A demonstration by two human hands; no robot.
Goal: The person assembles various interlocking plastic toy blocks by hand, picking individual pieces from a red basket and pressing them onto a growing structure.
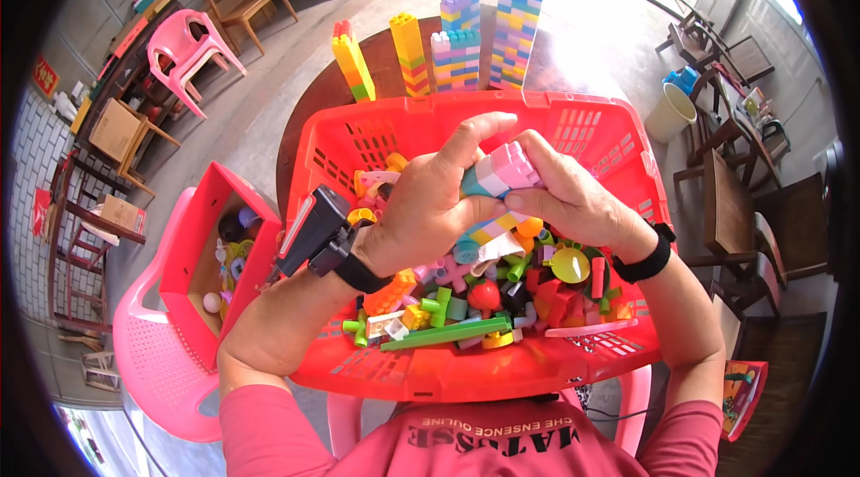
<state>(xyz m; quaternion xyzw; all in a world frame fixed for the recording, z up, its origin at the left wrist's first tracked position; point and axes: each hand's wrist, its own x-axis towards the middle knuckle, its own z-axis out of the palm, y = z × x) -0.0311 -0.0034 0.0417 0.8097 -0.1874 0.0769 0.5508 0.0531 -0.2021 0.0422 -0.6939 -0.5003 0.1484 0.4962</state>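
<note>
Both hands meet above a red plastic basket (484, 378), closed around a stack of toy building blocks (509, 169) in pink, white, blue and yellow. My left hand (434, 195) wraps the stack's left side, its index finger stretched across the top. My right hand (573, 189) grips the right side, thumb pressed against the blocks. Part of the stack is hidden by the fingers. Beneath it, the basket holds many loose toy pieces, among them a long green bar (445, 335), a yellow disc (570, 266), a red round piece (484, 296) and an orange block (391, 292).
Beyond the basket, block towers stand upright on a round brown table (309, 105): a yellow one (353, 60), a yellow-red one (409, 56), a pastel one (456, 60) and a tall multicoloured one (517, 29). On my left, a red box (193, 253) of toys rests on a pink chair (166, 360).
</note>
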